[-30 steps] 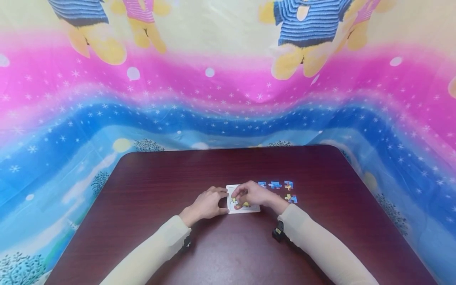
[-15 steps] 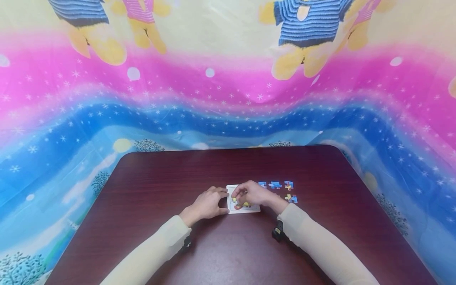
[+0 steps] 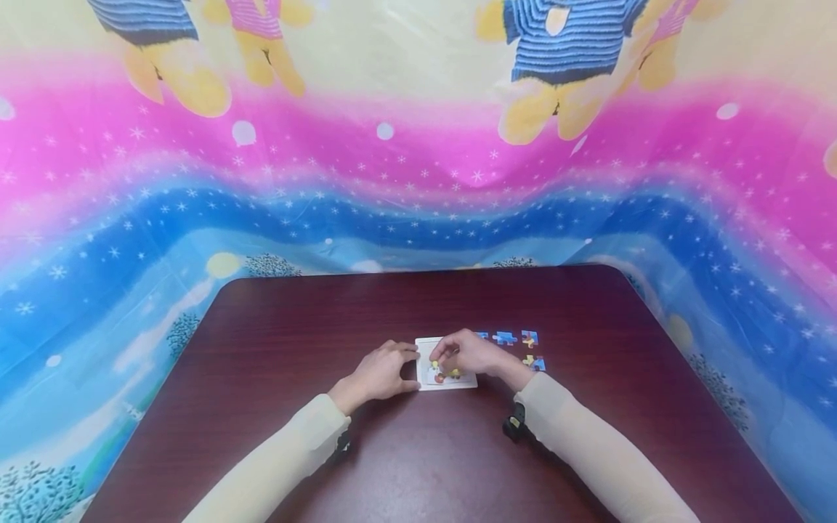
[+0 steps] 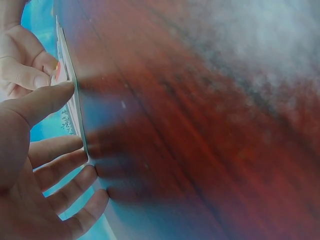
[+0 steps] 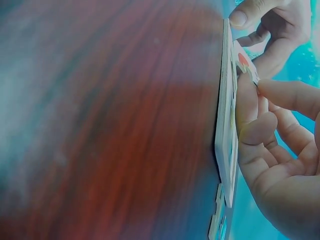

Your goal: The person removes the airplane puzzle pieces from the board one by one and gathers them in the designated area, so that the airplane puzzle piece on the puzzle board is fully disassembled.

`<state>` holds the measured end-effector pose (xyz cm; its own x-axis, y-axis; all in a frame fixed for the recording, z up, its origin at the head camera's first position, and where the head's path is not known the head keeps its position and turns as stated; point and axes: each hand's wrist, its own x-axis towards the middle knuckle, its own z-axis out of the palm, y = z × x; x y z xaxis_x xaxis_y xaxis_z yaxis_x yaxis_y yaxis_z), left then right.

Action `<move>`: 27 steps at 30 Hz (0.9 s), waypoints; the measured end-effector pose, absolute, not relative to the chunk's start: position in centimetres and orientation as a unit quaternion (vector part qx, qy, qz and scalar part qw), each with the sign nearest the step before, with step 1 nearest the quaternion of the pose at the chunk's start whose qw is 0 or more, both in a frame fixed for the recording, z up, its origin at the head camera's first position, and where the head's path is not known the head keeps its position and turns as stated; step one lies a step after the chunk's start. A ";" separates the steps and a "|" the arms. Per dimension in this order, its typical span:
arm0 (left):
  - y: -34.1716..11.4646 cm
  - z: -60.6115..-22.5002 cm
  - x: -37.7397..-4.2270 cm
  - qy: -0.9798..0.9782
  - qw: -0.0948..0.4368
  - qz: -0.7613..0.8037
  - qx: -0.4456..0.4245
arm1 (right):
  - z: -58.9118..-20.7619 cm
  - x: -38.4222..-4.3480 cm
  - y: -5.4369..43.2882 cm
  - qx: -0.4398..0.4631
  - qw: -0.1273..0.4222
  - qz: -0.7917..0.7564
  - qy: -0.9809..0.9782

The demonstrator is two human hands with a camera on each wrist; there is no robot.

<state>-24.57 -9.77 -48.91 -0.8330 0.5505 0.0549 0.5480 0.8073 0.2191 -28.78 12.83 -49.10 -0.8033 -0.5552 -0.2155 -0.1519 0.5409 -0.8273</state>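
A small puzzle board (image 3: 423,350) with a pale frame lies flat on the table in the head view. My left hand (image 3: 382,374) rests at its left edge, thumb at the near corner and fingertips along the edge, fingers mostly straight. Over the board, my right hand (image 3: 467,352) pinches a jigsaw piece between thumb and index finger. In the right wrist view that jigsaw piece (image 5: 243,60) shows a red patch and sits tilted against the board's surface. Yellow printed parts show on the board below the right hand, which hides much of its upper right.
Several loose blue and yellow jigsaw pieces (image 3: 505,338) lie on the dark red-brown table (image 3: 314,312) to the right of the board. A patterned curtain (image 3: 392,167) hangs behind and beside the table.
The right hand has shifted slightly right over the board, and the pinched jigsaw piece has moved with it. The left hand stays at the board's left edge.
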 end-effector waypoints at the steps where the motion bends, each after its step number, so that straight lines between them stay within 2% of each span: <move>1: -9.8 -48.9 -24.6 0.951 0.008 0.114 0.288 | -49.1 -28.8 13.0 -0.207 0.234 -0.429 0.848; 12: -9.8 -49.0 -24.4 0.951 0.019 0.121 0.282 | -49.4 -28.7 14.7 -0.205 0.219 -0.421 0.856; 21: -9.8 -48.9 -24.5 0.950 0.014 0.125 0.286 | -48.8 -28.4 16.5 -0.200 0.235 -0.436 0.845; 27: -9.8 -48.8 -24.5 0.952 0.014 0.117 0.284 | -48.7 -28.4 17.3 -0.211 0.221 -0.414 0.857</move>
